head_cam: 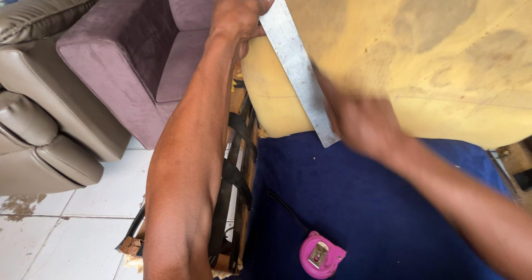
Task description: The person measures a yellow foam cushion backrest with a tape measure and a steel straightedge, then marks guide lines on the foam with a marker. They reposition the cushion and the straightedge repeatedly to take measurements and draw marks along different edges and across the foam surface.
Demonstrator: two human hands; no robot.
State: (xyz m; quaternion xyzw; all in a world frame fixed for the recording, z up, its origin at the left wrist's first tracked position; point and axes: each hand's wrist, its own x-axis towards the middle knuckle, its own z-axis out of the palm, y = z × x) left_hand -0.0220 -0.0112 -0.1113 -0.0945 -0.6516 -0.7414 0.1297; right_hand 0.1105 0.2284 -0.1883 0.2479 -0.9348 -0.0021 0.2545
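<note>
Metal straightedge (293, 64) is laid diagonally across yellow foam cushion (443, 53), pinned at its far end by left hand (238, 14), fingers closed over it. Right hand (360, 119), blurred, is pressed beside straightedge's near end; grip can't be told. Pink tape measure (320, 255) is seen below foam, on blue fabric (360, 202).

Right hand (360, 119) motion-blurred beside metal ruler (291, 58); fingers indistinct, grip unreadable. Ruler's far end cut by top edge, part beneath left hand (238, 14) hidden. Yellow foam cushion (443, 64) right of ruler runs off top and right edges. Wooden frame with black straps (238, 163) below ruler partly hidden behind left forearm.
</note>
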